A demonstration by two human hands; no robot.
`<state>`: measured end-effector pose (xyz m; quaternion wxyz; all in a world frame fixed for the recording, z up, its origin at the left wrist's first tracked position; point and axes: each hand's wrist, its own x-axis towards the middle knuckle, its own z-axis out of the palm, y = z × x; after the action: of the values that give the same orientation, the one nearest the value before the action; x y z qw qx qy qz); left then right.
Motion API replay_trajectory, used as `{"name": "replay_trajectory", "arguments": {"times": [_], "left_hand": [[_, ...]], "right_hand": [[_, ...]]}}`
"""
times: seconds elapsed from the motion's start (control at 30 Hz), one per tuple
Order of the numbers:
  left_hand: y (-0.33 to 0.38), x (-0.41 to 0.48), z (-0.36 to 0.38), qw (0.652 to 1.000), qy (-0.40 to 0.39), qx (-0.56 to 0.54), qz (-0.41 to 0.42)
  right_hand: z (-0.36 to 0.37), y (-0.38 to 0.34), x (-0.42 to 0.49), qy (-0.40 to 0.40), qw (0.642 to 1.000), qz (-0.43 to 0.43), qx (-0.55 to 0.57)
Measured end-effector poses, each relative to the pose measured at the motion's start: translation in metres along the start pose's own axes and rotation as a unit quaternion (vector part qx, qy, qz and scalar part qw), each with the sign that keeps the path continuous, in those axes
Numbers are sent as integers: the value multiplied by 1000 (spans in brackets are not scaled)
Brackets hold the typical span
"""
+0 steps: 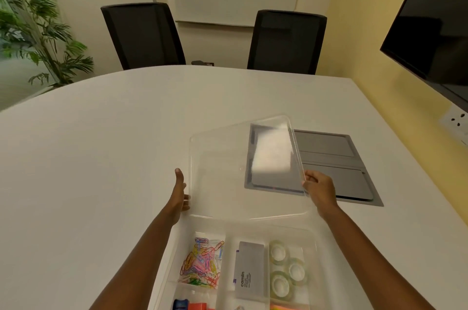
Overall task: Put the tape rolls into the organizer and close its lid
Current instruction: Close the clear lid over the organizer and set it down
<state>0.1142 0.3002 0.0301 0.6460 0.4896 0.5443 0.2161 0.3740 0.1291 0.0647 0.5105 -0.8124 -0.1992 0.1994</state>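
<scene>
Both hands, left hand [180, 192] and right hand [319, 189], had fingers clamped on a clear rectangular plastic lid [228, 178] above the clear compartmented organizer [319, 233], where three translucent tape rolls [287, 268] lay.
</scene>
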Motion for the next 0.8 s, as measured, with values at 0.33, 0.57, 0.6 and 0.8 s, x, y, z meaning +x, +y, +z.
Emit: {"name": "replay_trajectory", "arguments": {"times": [0.33, 0.57, 0.6, 0.8], "left_hand": [[37, -39, -1, 995, -46, -66, 58], [39, -73, -4, 986, -71, -142, 45], [38, -78, -5, 984, -86, -150, 37], [29, -114, -20, 961, -173, -216, -21]], "right_hand": [[-40, -40, -38, 135, 970, -197, -36], [-64, -25, -75, 118, 984, -129, 24], [-68, -21, -80, 117, 984, -133, 27], [-91, 1, -107, 74, 988, -129, 33]]}}
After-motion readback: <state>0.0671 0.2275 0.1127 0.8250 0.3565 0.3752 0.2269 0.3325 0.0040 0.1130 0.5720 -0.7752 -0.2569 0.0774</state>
